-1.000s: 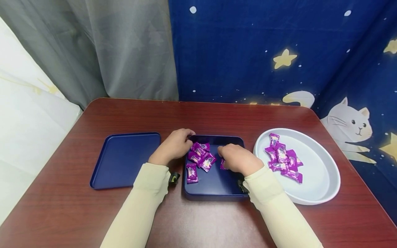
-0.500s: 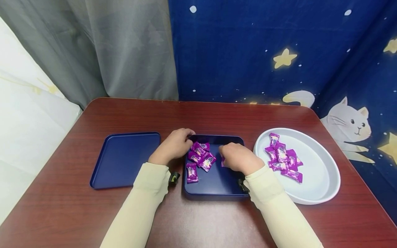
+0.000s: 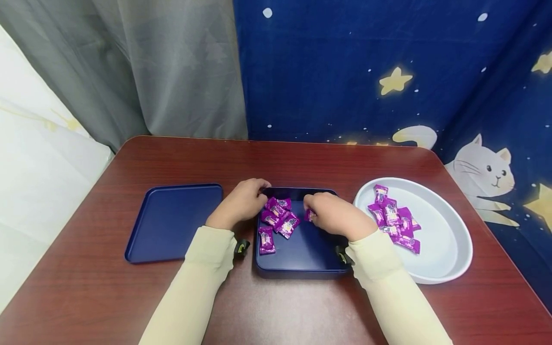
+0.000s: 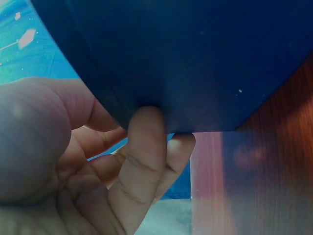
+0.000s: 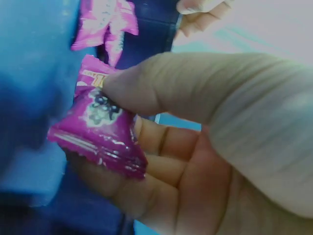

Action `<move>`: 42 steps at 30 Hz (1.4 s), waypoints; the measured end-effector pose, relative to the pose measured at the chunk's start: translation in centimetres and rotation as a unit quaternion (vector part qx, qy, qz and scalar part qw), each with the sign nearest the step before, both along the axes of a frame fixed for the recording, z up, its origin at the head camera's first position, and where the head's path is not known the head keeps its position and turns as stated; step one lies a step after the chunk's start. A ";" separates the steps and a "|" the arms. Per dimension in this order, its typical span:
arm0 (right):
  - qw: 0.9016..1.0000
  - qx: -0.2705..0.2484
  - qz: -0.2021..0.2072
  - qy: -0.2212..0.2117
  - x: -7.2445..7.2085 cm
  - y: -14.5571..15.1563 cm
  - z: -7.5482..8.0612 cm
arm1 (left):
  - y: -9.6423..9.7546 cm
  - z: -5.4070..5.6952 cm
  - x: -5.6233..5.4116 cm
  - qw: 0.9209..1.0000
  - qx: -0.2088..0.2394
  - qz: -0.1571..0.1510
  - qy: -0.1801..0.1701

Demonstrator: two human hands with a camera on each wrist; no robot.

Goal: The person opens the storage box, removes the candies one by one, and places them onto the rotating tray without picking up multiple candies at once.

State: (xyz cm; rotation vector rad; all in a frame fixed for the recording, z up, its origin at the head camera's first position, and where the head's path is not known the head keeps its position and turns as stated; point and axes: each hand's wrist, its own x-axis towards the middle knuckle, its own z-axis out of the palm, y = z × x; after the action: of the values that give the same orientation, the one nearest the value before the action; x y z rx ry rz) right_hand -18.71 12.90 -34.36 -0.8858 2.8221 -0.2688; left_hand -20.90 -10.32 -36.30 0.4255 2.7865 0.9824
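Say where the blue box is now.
In the head view, the blue box stands between the flat blue tray on the left and the white dish on the right.

The head view looks forward and down from above the near side of the blue box (image 3: 297, 258), distant enough to include the curtain (image 3: 315, 72) beyond it. The left wrist view faces its outer wall closely; the right wrist view looks closely across its inside, sharing its candies (image 3: 278, 218) with the head view.

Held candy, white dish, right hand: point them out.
Held candy (image 5: 100, 131), right wrist view, front of its wrapper.
White dish (image 3: 442, 237), head view, bare floor inside.
Right hand (image 3: 339, 214), head view, back of the hand.
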 end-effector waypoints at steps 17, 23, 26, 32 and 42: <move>0.998 -0.047 -0.020 0.027 1.3 1.5 3.1 | -0.1 -0.1 -0.1 1.000 -0.002 0.001 0.001; 0.997 -0.059 -0.042 0.035 1.7 2.3 3.9 | -0.2 0.1 0.0 1.000 -0.003 0.002 0.002; 0.996 -0.060 -0.051 0.031 1.7 2.9 4.1 | -0.2 0.1 0.0 1.000 -0.004 0.003 0.001; 0.995 -0.074 -0.065 0.028 1.6 5.0 4.6 | 0.0 0.0 0.0 1.000 -0.002 0.001 0.003; 0.991 -0.066 -0.107 0.035 1.1 9.6 4.9 | 0.1 -0.1 0.0 1.000 -0.003 0.000 0.009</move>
State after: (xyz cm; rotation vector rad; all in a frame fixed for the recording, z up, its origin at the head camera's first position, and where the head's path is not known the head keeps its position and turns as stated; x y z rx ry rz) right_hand -17.61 22.45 -29.49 -0.6252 2.9961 -0.4679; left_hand -20.92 -10.25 -36.37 0.4367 2.8043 0.9734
